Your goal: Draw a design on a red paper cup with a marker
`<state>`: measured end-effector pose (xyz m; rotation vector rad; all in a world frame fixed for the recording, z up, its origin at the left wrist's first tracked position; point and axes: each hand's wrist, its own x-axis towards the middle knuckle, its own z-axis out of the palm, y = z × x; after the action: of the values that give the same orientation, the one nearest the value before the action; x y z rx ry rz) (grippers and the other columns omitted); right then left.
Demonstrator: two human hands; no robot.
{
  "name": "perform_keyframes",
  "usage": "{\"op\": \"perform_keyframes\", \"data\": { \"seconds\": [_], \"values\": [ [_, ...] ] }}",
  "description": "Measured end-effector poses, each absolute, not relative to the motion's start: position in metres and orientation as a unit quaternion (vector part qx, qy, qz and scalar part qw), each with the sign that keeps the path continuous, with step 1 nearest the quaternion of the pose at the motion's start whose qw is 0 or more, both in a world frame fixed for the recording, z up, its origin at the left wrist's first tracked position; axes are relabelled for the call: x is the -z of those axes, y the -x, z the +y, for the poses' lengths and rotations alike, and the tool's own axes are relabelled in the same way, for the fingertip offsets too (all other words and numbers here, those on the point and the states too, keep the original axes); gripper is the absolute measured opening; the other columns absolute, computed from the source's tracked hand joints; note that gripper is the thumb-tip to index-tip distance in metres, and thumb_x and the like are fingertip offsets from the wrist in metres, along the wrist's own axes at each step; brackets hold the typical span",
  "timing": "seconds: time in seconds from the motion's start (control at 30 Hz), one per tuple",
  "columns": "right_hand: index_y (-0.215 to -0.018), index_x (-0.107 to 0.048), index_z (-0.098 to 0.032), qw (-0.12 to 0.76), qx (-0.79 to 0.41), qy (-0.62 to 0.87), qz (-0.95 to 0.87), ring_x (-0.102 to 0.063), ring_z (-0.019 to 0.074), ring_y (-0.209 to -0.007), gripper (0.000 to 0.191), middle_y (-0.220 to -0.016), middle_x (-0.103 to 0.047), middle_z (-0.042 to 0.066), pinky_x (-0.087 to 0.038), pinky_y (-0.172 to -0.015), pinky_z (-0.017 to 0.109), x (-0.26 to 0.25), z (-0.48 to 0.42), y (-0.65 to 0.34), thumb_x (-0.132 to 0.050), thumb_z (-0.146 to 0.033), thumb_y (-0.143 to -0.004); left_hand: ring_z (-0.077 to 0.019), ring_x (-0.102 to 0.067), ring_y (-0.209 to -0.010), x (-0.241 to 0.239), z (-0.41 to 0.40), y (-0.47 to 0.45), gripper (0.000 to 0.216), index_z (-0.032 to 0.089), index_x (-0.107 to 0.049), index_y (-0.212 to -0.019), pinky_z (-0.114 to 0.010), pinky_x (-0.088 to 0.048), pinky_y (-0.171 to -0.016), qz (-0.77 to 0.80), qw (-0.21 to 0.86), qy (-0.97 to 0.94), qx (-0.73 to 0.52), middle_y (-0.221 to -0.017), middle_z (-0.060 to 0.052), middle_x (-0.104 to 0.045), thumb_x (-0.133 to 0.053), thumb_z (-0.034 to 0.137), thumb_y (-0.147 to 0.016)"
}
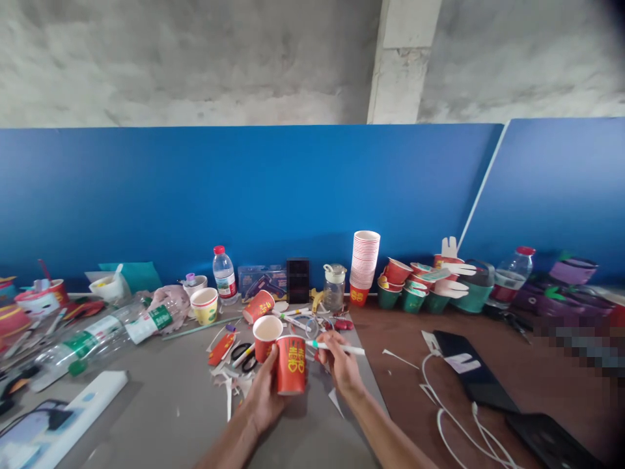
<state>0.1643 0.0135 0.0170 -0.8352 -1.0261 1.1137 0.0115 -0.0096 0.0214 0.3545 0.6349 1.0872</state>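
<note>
A red paper cup (290, 379) with yellow characters is gripped in my left hand (263, 391), held above the grey mat. My right hand (340, 363) pinches a white marker pen (349, 349), whose green end points left at the cup's right side. Whether the tip touches the cup I cannot tell. Just behind the held cup stands another red paper cup (266, 329), its white inside showing. Black-handled scissors (243, 356) and paper scraps (232, 384) lie to the left of my left hand.
A tall stack of paper cups (366, 260) stands behind, right of a glass jar (334, 290). Plastic bottles (81, 345) lie at the left. Green and red cups (413, 298) line the right back. A phone (471, 368) and white cable (442, 417) lie at right. A blue partition (293, 195) closes the back.
</note>
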Motion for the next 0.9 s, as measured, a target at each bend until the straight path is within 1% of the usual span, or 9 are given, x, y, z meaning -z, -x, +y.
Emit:
{"op": "perform_keyframes", "data": {
  "seconds": [0.1, 0.13, 0.27, 0.43, 0.63, 0.8, 0.9],
  "values": [
    [-0.053, -0.053, -0.019, 0.605, -0.537, 0.364, -0.461, -0.024, 0.0075, -0.036, 0.034, -0.040, -0.037, -0.005, -0.015, -0.041, 0.024, -0.016, 0.014, -0.165, -0.055, -0.048, -0.071, -0.0242, -0.067, -0.077, -0.024, -0.009, -0.012, 0.042, 0.013, -0.053, -0.110, -0.038, -0.050, -0.074, 0.298, 0.793, -0.159, -0.507, -0.085, -0.010, -0.069, -0.055, 0.043, -0.081],
    [-0.053, -0.053, -0.019, 0.605, -0.542, 0.360, -0.460, -0.024, 0.0075, -0.037, 0.034, -0.040, -0.037, -0.005, -0.015, -0.042, 0.024, -0.016, 0.014, -0.164, -0.055, -0.047, -0.071, -0.0241, -0.067, -0.077, -0.025, -0.010, -0.013, 0.041, 0.013, -0.054, -0.108, -0.038, -0.050, -0.074, 0.297, 0.792, -0.158, -0.510, -0.084, -0.009, -0.069, -0.055, 0.043, -0.081],
    [-0.061, -0.054, -0.020, 0.641, -0.516, 0.345, -0.451, -0.031, 0.0098, -0.041, 0.028, -0.040, -0.040, -0.005, -0.020, -0.044, 0.024, -0.018, 0.014, -0.164, -0.053, -0.045, -0.073, -0.0236, -0.067, -0.074, -0.029, -0.011, -0.015, 0.040, 0.011, -0.056, -0.102, -0.038, -0.051, -0.073, 0.303, 0.789, -0.154, -0.511, -0.079, -0.009, -0.068, -0.052, 0.045, -0.082],
    [-0.053, -0.052, -0.018, 0.583, -0.558, 0.351, -0.474, -0.024, 0.0070, -0.037, 0.030, -0.039, -0.037, -0.006, -0.016, -0.042, 0.023, -0.017, 0.014, -0.165, -0.055, -0.044, -0.068, -0.0225, -0.066, -0.068, -0.024, -0.009, -0.012, 0.042, 0.011, -0.054, -0.108, -0.039, -0.050, -0.074, 0.305, 0.790, -0.145, -0.511, -0.075, -0.008, -0.068, -0.053, 0.044, -0.082],
    [-0.062, -0.055, -0.020, 0.638, -0.531, 0.343, -0.439, -0.035, 0.0103, -0.043, 0.026, -0.042, -0.044, -0.004, -0.023, -0.045, 0.024, -0.018, 0.015, -0.164, -0.055, -0.044, -0.070, -0.0222, -0.067, -0.068, -0.020, -0.006, -0.008, 0.045, 0.012, -0.053, -0.110, -0.038, -0.051, -0.073, 0.286, 0.806, -0.147, -0.498, -0.079, -0.008, -0.069, -0.052, 0.047, -0.081],
    [-0.055, -0.054, -0.018, 0.588, -0.591, 0.323, -0.447, -0.028, 0.0080, -0.039, 0.026, -0.038, -0.037, -0.006, -0.019, -0.044, 0.023, -0.022, 0.010, -0.161, -0.056, -0.040, -0.070, -0.0217, -0.066, -0.064, -0.018, -0.006, -0.008, 0.038, 0.014, -0.055, -0.105, -0.040, -0.051, -0.071, 0.293, 0.796, -0.158, -0.505, -0.080, -0.008, -0.069, -0.055, 0.043, -0.080],
    [-0.060, -0.056, -0.018, 0.619, -0.566, 0.317, -0.442, -0.036, 0.0094, -0.043, 0.023, -0.042, -0.045, -0.004, -0.025, -0.047, 0.023, -0.024, 0.008, -0.160, -0.056, -0.038, -0.071, -0.0231, -0.066, -0.068, -0.018, -0.006, -0.008, 0.036, 0.013, -0.055, -0.103, -0.039, -0.051, -0.069, 0.300, 0.793, -0.163, -0.504, -0.080, -0.009, -0.068, -0.054, 0.042, -0.081]
  ]
}}
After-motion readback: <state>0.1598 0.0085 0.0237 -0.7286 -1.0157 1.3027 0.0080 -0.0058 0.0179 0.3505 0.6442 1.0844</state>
